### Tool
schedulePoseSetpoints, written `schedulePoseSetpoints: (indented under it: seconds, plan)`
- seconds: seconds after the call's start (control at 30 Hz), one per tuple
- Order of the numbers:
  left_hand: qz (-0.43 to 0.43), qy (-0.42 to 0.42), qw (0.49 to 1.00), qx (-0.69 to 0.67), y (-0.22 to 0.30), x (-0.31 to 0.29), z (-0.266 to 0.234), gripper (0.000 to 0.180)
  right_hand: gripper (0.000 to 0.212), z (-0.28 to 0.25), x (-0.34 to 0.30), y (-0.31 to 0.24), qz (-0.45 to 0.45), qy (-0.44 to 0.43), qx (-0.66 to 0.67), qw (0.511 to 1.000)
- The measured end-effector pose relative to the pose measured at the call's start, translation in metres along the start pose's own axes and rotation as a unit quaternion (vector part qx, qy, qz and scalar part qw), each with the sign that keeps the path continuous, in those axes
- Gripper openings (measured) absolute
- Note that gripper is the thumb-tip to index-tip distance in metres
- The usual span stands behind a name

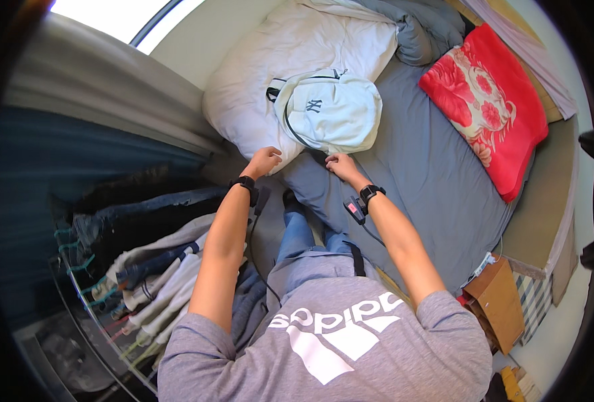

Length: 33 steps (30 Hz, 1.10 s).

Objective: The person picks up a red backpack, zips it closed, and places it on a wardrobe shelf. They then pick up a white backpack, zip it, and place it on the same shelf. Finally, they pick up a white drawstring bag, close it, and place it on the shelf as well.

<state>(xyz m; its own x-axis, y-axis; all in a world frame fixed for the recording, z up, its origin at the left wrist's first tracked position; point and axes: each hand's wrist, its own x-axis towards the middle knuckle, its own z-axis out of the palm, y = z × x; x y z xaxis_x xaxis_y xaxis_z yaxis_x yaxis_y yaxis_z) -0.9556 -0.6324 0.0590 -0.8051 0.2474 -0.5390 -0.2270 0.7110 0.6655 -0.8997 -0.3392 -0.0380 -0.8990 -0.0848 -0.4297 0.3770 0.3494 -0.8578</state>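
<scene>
A pale mint-white backpack point(334, 114) with black zip trim and a dark emblem lies on the bed. It rests partly on a white quilt point(243, 94) and partly on the grey bedsheet point(418, 181). My left hand point(265, 161) is at the quilt's near edge, its fingers curled; what they hold, if anything, is hidden. Just below the backpack's near side, my right hand point(340, 165) has its fingers pinched together close to a dark strap-like piece point(317, 155). Whether it grips that piece cannot be made out.
A folded red floral blanket point(488, 110) lies on the bed's right side. Grey bedding point(414, 27) is bunched at the far end. To my left stands a rack of hanging clothes point(156, 288), beside a grey curtain point(109, 80). A cardboard box point(495, 301) sits at the lower right.
</scene>
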Motion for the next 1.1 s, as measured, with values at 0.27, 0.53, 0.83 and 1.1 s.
schedulePoseSetpoints:
  seconds: [0.27,0.53,0.83,1.1]
  plan:
    - [0.055,-0.036,0.996,0.063,-0.043,0.149,-0.042,0.034,0.025,0.045,0.103,-0.024,0.011,0.038,0.02,0.999]
    - [-0.01,0.006,0.997,0.071,-0.104,0.263,-0.052,0.038,0.022,0.114,0.189,-0.038,0.04,0.076,-0.011,0.996]
    - [-0.05,0.06,0.992,-0.102,-0.12,0.349,-0.027,0.043,0.017,0.135,0.256,-0.041,0.022,0.191,-0.025,0.981]
    - [-0.134,-0.152,0.923,-0.327,-0.112,0.351,-0.048,0.035,0.026,0.14,0.305,-0.049,-0.027,0.233,-0.06,0.97]
